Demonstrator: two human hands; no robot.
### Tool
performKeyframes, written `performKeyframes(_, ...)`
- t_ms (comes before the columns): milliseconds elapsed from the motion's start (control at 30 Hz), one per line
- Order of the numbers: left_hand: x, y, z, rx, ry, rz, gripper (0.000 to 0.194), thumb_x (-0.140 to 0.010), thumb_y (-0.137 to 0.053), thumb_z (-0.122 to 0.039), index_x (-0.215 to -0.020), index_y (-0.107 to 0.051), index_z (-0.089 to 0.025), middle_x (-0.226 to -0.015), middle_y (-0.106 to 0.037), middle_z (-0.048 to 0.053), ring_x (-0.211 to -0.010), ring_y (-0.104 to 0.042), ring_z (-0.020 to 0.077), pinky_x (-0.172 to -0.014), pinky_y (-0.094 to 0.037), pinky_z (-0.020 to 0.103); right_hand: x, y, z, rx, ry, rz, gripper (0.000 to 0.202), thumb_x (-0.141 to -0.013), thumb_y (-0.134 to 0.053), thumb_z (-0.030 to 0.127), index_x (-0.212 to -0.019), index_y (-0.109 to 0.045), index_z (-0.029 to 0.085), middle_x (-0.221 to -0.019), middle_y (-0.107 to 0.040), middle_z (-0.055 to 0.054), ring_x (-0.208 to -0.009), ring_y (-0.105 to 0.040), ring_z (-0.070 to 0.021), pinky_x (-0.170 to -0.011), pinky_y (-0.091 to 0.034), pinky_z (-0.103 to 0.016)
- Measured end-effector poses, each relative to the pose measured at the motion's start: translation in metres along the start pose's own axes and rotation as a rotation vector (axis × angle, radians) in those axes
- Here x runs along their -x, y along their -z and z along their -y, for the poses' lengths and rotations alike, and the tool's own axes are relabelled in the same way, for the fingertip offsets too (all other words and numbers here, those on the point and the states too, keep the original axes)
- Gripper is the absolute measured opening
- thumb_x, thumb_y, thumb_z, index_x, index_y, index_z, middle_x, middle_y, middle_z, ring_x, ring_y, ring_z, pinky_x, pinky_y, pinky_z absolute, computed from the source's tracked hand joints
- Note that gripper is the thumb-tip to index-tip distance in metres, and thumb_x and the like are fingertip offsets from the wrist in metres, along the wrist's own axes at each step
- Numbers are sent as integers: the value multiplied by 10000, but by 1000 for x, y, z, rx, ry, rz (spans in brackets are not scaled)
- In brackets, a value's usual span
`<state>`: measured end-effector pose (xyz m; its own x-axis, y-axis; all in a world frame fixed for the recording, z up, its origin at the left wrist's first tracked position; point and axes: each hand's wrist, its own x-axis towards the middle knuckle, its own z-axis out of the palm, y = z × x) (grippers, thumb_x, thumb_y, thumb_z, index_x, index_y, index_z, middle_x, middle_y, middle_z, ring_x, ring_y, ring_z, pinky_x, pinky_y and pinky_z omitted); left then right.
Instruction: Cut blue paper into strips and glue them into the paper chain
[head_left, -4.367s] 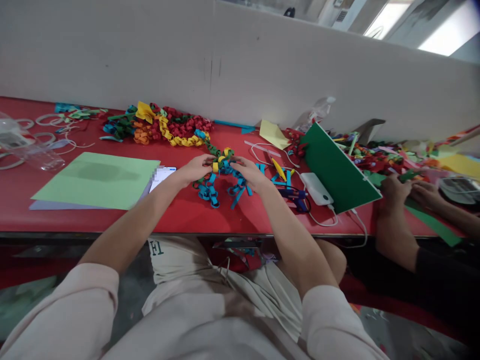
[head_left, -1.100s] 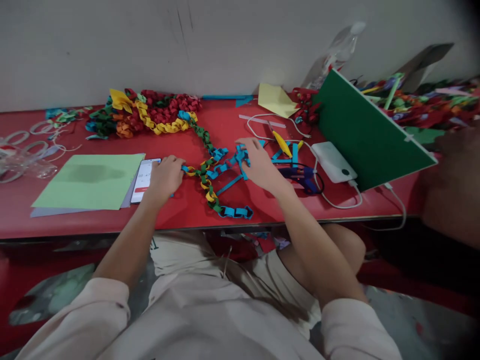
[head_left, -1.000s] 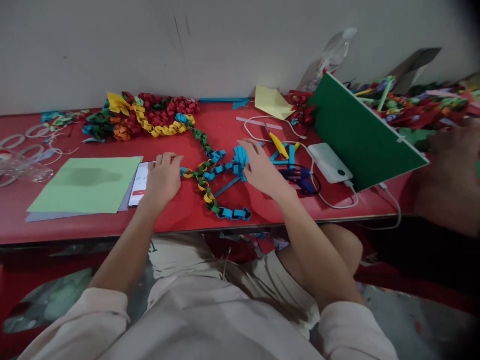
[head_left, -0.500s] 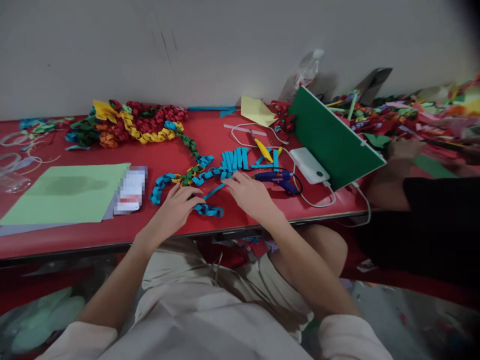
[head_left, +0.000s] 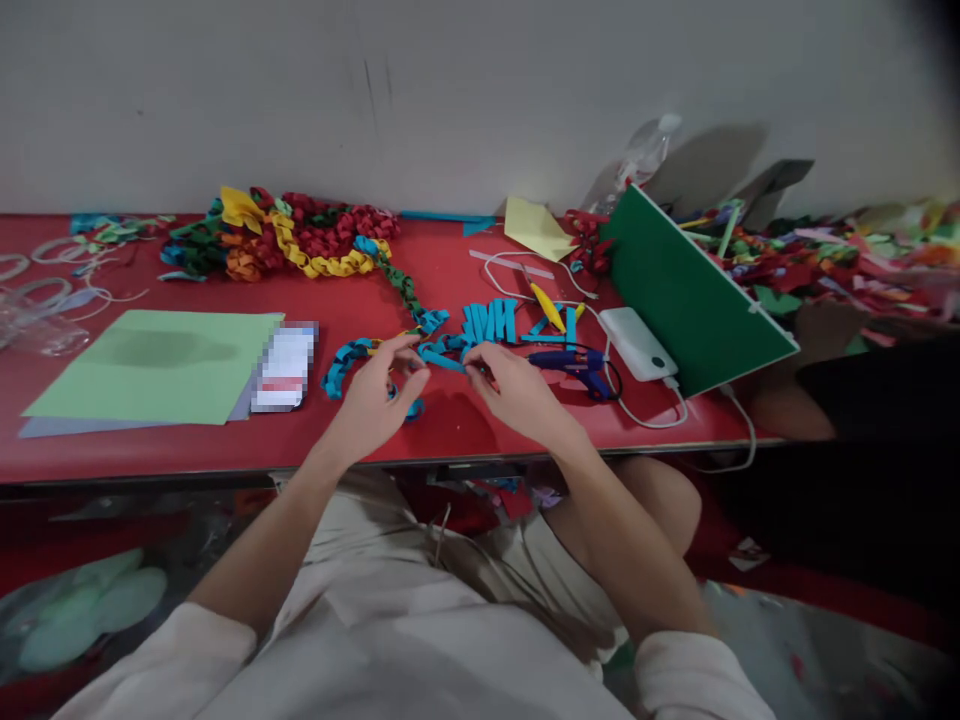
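A narrow blue paper strip [head_left: 448, 362] spans the space between my hands. My right hand [head_left: 510, 385] pinches its right end between thumb and forefinger. My left hand [head_left: 379, 395] is curled at the other end, thumb and fingertips close together; what they grip is hidden. Around and under my left hand lies a paper chain with a blue part [head_left: 341, 368], whose lower blue end [head_left: 414, 409] shows below the thumb. Several cut blue strips [head_left: 491, 321] lie just beyond my right hand. To its right rests a dark blue glue gun [head_left: 574, 365].
A white power bank [head_left: 636, 340] with cables stands before an upright green board [head_left: 690, 290]. A yellow pen-like tool [head_left: 547, 305] lies behind the glue gun. Green sheets [head_left: 150, 365] and a phone [head_left: 283, 370] are left. Colourful chains [head_left: 300, 235] lie behind. A co-worker's arm [head_left: 795, 370] is right.
My left hand has turned, with its thumb now toward the strip's left end. The strip lies farther back and slants down to the right. The view has shifted left.
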<state>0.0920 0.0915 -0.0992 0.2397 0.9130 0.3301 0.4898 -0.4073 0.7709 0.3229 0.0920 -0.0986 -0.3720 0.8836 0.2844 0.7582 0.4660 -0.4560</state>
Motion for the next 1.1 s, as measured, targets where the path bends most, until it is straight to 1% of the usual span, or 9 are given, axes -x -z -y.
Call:
performKeyframes(133,-39,-16,-26,308,-7,-29,352,-981,-594,-492,-917,-736,-176,-663,-596,2,-613,-543,113,-580,-431,233,-4,2,1,-326,17,-83,176,-1027,-468,300,-1048,-610,199,-966,-707,-54,-866,-651,-181,-799,-484,-297)
performKeyframes(300,-66,-21,-45,541,-100,126,445,-983,-560,-589,-1014,-772,-199,-488,-467,-45,-429,-422,82,-456,-355,220,-9,2,-24,-519,-85,-291,356,-961,-590,508,-851,-704,189,-862,-661,-59,-797,-602,-185,-744,-481,-316)
performKeyframes(433,-58,-27,-38,489,-222,427,412,-989,-580,-533,-976,-806,-189,-554,-665,10,-411,-530,84,-446,-436,204,-5,14,-35,-917,-261,-27,415,-904,-657,565,-1098,-765,215,-655,-589,25,-607,-507,-128,-595,-417,-264)
performKeyframes(500,-50,-29,-28,413,-316,514,295,-989,-616,-431,-993,-819,-216,-691,-761,37,-500,-633,97,-522,-515,201,-3,22,-33,-1098,-319,104,437,-889,-696,522,-1219,-740,238,-725,-645,21,-621,-517,-112,-585,-420,-247)
performKeyframes(567,-44,-28,-18,363,-417,541,196,-971,-656,-336,-1027,-819,-243,-794,-798,44,-629,-713,114,-621,-567,200,-3,27,-28,-1213,-354,124,434,-889,-702,502,-1235,-735,242,-884,-719,-10,-655,-547,-105,-589,-445,-245)
performKeyframes(667,-41,-27,-3,357,-501,527,191,-971,-638,-227,-1059,-807,-246,-836,-802,43,-729,-748,118,-690,-584,192,-7,27,-22,-1176,-363,40,391,-898,-697,500,-1192,-726,243,-978,-751,-23,-610,-545,-91,-546,-446,-245)
performKeyframes(833,-40,-29,18,126,-539,482,369,-987,-438,-111,-1039,-783,-229,-943,-779,54,-784,-728,115,-743,-580,212,-11,20,-19,-958,-423,-197,301,-882,-738,481,-1039,-665,235,-867,-755,-8,-537,-582,-94,-485,-402,-249)
performKeyframes(967,-38,-27,26,-186,-612,373,295,-971,-493,-137,-1020,-767,-233,-980,-778,46,-868,-735,150,-787,-571,239,-4,22,-15,-734,-443,-324,212,-849,-791,418,-837,-708,224,-635,-665,13,-544,-587,-124,-498,-434,-269)
performKeyframes(1100,-42,-20,24,-424,-556,208,282,-1014,-477,-216,-959,-751,-185,-894,-764,69,-808,-724,179,-737,-555,272,4,20,3,-790,-362,-310,135,-895,-751,364,-844,-708,247,-720,-727,-3,-600,-670,-152,-527,-512,-293)
